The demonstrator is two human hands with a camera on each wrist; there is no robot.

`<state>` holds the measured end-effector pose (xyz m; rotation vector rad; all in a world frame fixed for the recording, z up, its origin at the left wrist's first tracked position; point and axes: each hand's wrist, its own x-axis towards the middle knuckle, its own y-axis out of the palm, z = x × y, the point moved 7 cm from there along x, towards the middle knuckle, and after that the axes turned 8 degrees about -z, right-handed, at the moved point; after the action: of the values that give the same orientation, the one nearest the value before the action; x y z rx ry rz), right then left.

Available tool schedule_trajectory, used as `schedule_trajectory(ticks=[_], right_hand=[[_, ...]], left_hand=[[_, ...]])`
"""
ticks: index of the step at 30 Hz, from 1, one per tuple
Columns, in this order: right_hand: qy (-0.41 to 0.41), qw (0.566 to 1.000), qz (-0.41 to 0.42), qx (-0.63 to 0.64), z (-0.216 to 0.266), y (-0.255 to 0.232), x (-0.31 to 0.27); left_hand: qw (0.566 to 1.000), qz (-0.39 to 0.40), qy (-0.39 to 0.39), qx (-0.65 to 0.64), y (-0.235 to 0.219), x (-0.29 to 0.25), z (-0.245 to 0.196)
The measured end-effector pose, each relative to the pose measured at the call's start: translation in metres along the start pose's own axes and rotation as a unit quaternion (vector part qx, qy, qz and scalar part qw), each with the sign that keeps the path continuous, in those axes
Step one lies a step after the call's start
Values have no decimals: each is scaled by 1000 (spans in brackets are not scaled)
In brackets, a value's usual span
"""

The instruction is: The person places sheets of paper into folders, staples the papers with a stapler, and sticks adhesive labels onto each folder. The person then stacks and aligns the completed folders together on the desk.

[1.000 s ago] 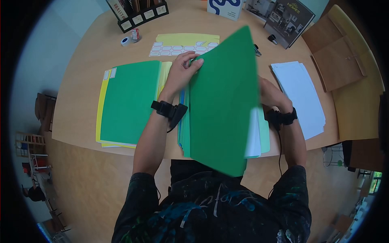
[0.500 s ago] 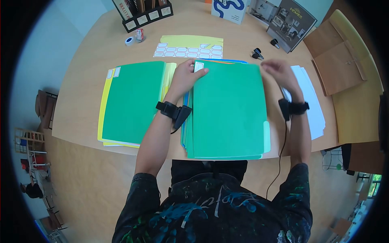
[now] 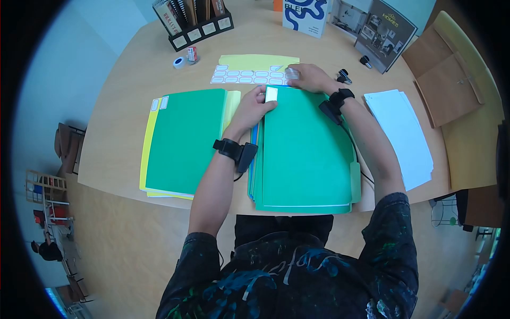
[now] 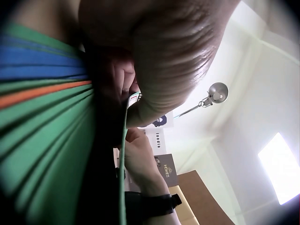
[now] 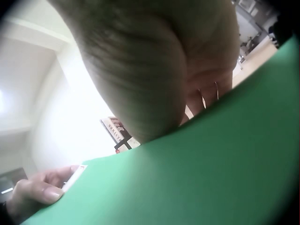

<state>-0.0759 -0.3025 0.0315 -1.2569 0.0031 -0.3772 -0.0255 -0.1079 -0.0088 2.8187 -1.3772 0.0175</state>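
Observation:
The left hand (image 3: 248, 112) pinches the upper left corner of a green folder (image 3: 308, 149), its thumb on the cover beside a white label (image 3: 271, 94). That folder tops a stack of coloured folders. In the left wrist view, thumb and fingers lie on either side of the green cover (image 4: 123, 173). Beyond the stack's top edge, the right hand (image 3: 313, 78) reaches over the right end of a sheet of blank labels (image 3: 247, 77), thumb and forefinger apart. Whether its fingertips touch the sheet cannot be told; the green folder hides them in the right wrist view.
Another stack with a green folder (image 3: 186, 143) on yellow ones lies at the left, white papers (image 3: 399, 135) at the right. Farther back are a tape roll (image 3: 179, 63), a small red-and-white box (image 3: 192, 54), a black file holder (image 3: 202, 33), black clips (image 3: 343, 77) and upright books (image 3: 385, 34).
The raised green folder has come down flat on the stack. The right hand has moved from its right side to the label sheet. The left hand keeps its hold at the corner.

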Motion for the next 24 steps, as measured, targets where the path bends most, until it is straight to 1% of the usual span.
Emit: schedule_trajectory(ticks=[2, 4, 5, 7, 8, 10, 11, 14, 15, 17, 20, 22, 24], right_hand=[[11, 1000, -2, -3, -4, 1, -4], [-75, 991, -91, -66, 9, -14, -13], [-74, 991, -90, -66, 9, -18, -15], [-70, 994, -79, 8, 16, -29, -20], [-68, 995, -78, 9, 20, -32, -25], [20, 984, -60, 166, 38, -37, -40], [21, 984, -60, 166, 45, -31, -45], [-9, 976, -114, 185, 52, -9, -52], [-6, 975, -117, 187, 54, -9, -53], [21, 976, -84, 199, 55, -5, -54], [16, 969, -75, 234, 57, -6, -54], [17, 967, -90, 236, 57, -6, -55], [19, 966, -104, 238, 56, -10, -58]], left_hand=[[1000, 5, -5, -4, 0, 1, 3], [1000, -2, -1, 5, -1, 1, 4], [1000, -1, -1, 5, 0, 1, 3], [1000, -9, 2, 7, -1, 2, 3], [1000, -7, 0, 6, -1, 2, 4], [1000, -6, -6, -5, 0, 2, 3], [1000, -6, -8, -5, 0, 1, 3], [1000, 18, -5, -25, 2, 0, 3], [999, 28, 1, -27, 4, -1, 1], [999, 41, 6, -24, 6, -2, -2], [999, 41, 5, -7, 6, -5, -4], [999, 22, -6, -24, 5, -3, -2], [999, 23, -8, -23, 5, -1, 0]])
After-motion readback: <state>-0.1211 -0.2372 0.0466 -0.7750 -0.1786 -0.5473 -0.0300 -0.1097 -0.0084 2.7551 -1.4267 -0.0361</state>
